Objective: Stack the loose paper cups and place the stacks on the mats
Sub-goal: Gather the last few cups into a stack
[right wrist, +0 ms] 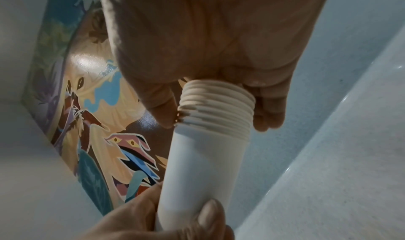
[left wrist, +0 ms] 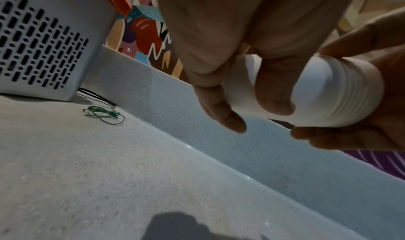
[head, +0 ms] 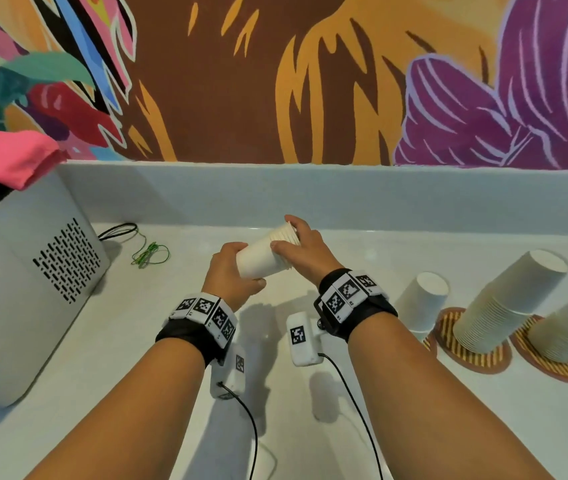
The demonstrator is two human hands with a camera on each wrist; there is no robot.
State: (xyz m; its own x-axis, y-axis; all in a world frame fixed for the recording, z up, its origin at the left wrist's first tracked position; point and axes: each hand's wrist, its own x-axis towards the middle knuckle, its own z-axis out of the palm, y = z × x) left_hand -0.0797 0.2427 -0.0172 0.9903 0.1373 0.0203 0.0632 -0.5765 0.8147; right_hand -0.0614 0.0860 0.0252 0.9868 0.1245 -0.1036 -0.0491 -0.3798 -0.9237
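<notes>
Both hands are holding one nested stack of paper cups [head: 264, 253] sideways above the counter [head: 414, 410]: the left hand [head: 230, 277] is curling around its closed end, the right hand [head: 305, 249] is pinching its rims. Two mats [head: 474, 355] are sitting at right, bearing three inverted cup stacks [head: 504, 299].

We hold one nested stack of cups above the middle of the counter.

Our left hand [head: 232, 271] grips the closed end of the stack [head: 263, 254], our right hand [head: 305, 249] the rim end, which tilts away toward the wall. Left of us sits a vented box [head: 29, 289], with a coil of wire [head: 149, 254] just behind it. To our right, three mats [head: 476, 355] lie side by side, each bearing an upturned stack, the tall one [head: 504, 299] between the others.
</notes>
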